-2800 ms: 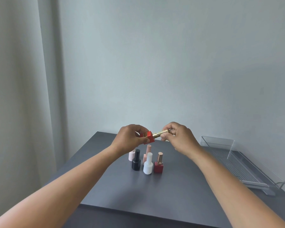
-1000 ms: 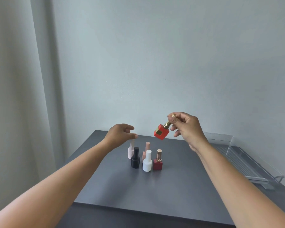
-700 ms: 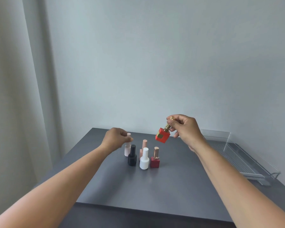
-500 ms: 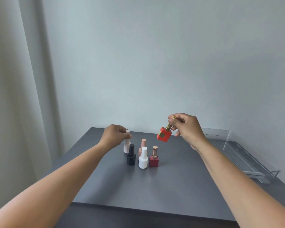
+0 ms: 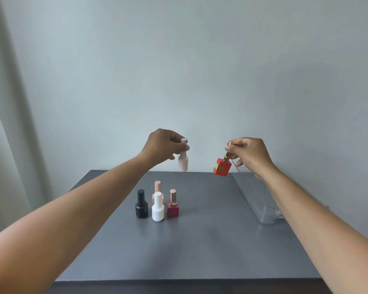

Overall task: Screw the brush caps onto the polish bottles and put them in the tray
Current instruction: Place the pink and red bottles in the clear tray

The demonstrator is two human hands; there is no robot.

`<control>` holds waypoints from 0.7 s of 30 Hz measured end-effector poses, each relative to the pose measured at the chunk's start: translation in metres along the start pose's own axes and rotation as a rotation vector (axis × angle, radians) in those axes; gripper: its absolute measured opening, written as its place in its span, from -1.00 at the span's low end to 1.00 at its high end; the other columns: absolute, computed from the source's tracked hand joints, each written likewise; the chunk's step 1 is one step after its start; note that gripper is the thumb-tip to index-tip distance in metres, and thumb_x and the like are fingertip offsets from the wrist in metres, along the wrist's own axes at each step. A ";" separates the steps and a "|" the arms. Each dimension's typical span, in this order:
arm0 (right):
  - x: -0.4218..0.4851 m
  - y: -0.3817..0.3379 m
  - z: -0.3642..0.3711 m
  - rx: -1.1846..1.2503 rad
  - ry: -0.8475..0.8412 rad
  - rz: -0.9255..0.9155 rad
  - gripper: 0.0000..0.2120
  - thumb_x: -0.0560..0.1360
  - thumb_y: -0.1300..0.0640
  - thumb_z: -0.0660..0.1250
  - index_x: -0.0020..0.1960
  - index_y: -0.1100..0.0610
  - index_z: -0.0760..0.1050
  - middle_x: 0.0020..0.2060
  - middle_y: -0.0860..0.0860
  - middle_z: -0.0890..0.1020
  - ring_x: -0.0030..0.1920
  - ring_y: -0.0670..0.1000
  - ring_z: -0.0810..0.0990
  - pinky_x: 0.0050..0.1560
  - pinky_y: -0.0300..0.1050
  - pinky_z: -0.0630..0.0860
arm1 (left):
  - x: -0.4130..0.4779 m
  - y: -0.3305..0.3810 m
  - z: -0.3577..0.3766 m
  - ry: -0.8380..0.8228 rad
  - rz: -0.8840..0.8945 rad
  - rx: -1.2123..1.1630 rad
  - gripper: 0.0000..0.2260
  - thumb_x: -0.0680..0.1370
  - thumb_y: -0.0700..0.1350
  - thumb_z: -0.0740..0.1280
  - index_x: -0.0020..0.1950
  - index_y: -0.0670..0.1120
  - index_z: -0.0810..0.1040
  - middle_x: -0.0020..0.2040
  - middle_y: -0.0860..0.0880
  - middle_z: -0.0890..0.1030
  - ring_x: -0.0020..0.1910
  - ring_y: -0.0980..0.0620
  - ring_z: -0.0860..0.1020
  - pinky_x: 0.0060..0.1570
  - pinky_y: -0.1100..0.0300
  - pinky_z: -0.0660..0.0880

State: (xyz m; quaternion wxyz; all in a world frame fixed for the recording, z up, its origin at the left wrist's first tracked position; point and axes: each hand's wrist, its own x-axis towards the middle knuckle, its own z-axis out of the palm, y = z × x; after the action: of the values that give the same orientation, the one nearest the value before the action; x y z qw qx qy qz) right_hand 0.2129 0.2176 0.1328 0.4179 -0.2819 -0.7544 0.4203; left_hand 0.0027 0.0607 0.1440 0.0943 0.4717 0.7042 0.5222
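Grey table (image 5: 200, 247), tray (image 5: 261, 200) arm-hidden

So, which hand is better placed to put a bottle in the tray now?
Right hand: it holds the capped orange-red bottle beside the clear tray. The left hand lifts the pale pink bottle farther away.

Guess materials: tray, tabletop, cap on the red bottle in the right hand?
Tray: clear plastic, probably acrylic; see-through walls, ribbed floor.
Tabletop: dark grey, matte with soft sheen; laminate or painted metal, can't tell.
Cap on the red bottle, pinched in the right hand: shiny gold, metal or metallised plastic.
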 end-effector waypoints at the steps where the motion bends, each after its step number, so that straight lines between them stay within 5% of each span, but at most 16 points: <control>1: 0.003 0.003 -0.010 -0.006 0.012 0.009 -0.91 0.44 0.19 0.46 -0.05 0.15 0.63 -0.18 0.09 0.69 -0.25 0.03 0.66 -0.38 -0.14 0.51 | 0.004 0.006 0.012 -0.025 0.011 -0.012 -0.92 0.41 -0.11 0.54 -0.13 -0.05 0.71 -0.17 0.05 0.74 -0.26 0.11 0.65 -0.34 0.30 0.56; 12: 0.043 0.047 -0.098 -0.175 0.127 0.093 -0.86 0.45 0.20 0.44 0.01 0.14 0.63 -0.19 0.06 0.68 -0.30 -0.02 0.62 -0.39 -0.19 0.50 | 0.055 0.046 0.138 -0.185 0.019 -0.113 -0.87 0.41 -0.16 0.53 -0.08 -0.14 0.70 -0.16 -0.03 0.73 -0.27 0.09 0.68 -0.32 0.20 0.64; 21: 0.092 0.099 -0.128 -0.349 0.141 0.176 -0.93 0.44 0.23 0.45 -0.17 0.10 0.60 -0.17 0.10 0.69 -0.18 0.09 0.68 -0.28 -0.07 0.62 | 0.107 0.042 0.227 -0.257 -0.049 -0.038 -0.93 0.41 -0.23 0.48 -0.13 -0.14 0.68 -0.13 -0.09 0.73 -0.23 0.02 0.68 -0.31 0.17 0.63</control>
State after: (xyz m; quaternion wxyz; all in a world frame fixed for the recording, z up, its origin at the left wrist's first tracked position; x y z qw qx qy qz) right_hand 0.2858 0.3883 0.1213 0.3760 -0.4437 -0.7572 0.2973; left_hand 0.1114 0.2896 0.1179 0.2054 0.5155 0.6874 0.4685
